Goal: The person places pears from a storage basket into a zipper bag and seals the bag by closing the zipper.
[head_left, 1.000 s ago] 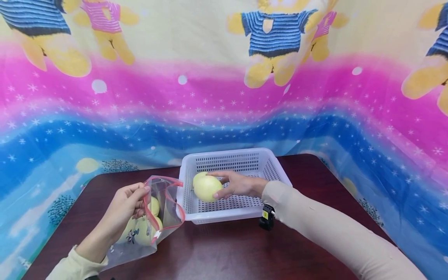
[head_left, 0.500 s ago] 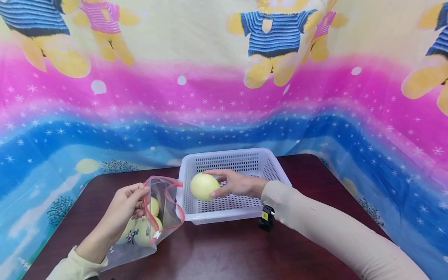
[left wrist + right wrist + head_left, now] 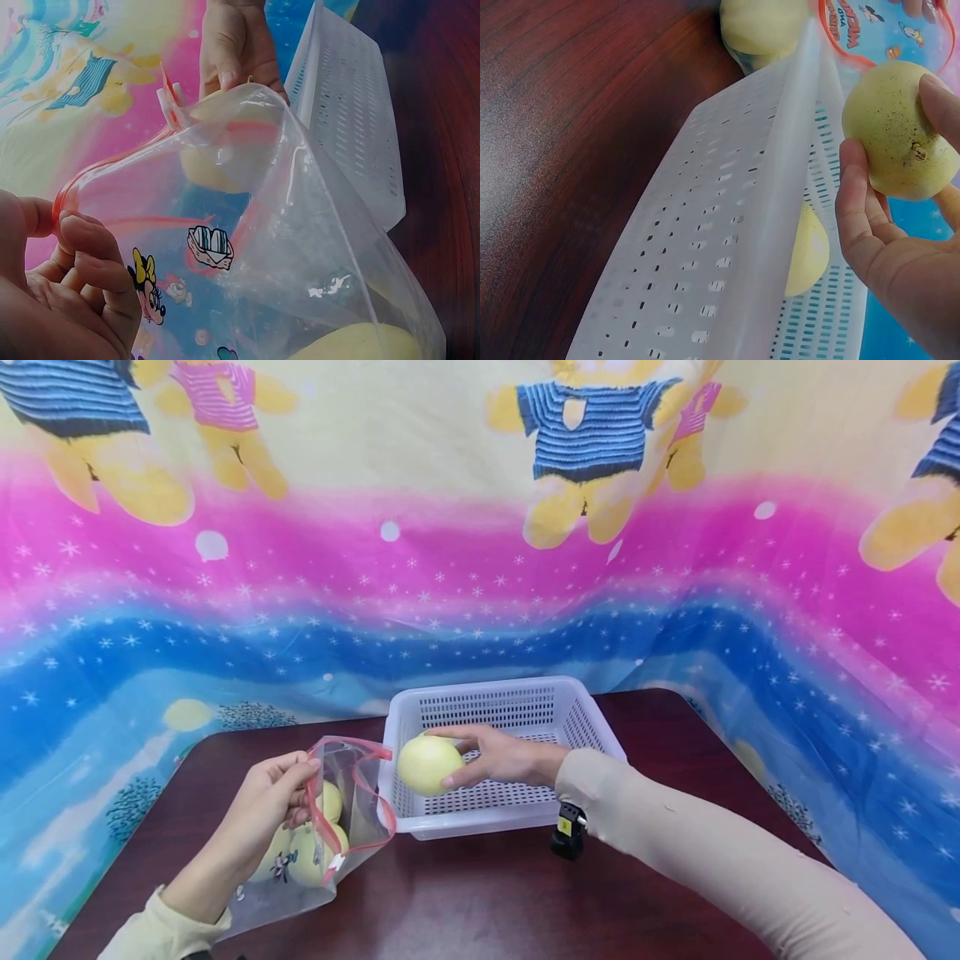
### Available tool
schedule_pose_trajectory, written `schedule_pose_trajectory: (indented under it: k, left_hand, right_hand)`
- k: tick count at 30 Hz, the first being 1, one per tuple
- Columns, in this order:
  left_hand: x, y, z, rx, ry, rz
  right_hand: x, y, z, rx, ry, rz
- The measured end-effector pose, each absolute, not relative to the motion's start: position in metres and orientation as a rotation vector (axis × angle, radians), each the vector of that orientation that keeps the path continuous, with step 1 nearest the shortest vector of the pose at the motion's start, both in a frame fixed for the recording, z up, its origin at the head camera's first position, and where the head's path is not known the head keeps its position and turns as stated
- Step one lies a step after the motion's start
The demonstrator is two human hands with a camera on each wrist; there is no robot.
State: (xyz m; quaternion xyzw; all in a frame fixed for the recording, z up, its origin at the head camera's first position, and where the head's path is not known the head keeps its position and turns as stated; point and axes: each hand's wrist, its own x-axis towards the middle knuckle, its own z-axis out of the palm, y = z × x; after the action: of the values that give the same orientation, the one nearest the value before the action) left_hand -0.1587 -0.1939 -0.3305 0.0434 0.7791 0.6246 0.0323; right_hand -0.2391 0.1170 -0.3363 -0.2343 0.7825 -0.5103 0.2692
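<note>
Over the left end of a white perforated basket point(image 3: 495, 816), my right hand point(image 3: 491, 756) grips a round, pale yellow pear point(image 3: 430, 766), with fingers on top and thumb in front. The right wrist view shows dark specks around the held pear's end. Another pear point(image 3: 808, 251) lies inside the basket, hidden in the head view. My left hand point(image 3: 266, 797) pinches the red zip edge of a clear plastic bag point(image 3: 363, 827) printed with cartoon figures, and the bag's mouth gapes towards the basket. Several pears point(image 3: 306, 858) lie in the bag. A white slider point(image 3: 337, 863) sits on the zip.
Everything stands on a dark red-brown table point(image 3: 525, 893). A printed cloth point(image 3: 465, 568) with bears and snowflakes hangs behind and at the sides. The basket's left wall point(image 3: 402, 752) rises right beside the bag's mouth. A small black device point(image 3: 567, 832) hangs under the right wrist.
My right hand has shifted a little to the left with the pear, closer to the bag. The second pear, visible behind it before, is now covered in the head view. My left hand stays put.
</note>
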Motion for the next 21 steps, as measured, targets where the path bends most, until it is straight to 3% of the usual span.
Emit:
schedule_pose_trajectory:
  k: [21]
  left_hand:
    - [-0.1587,-0.1933,-0.3295,0.14,2.407,1.92]
  right_hand:
    - [-0.2301,0.1075,-0.3338,-0.691,2.131,-1.335]
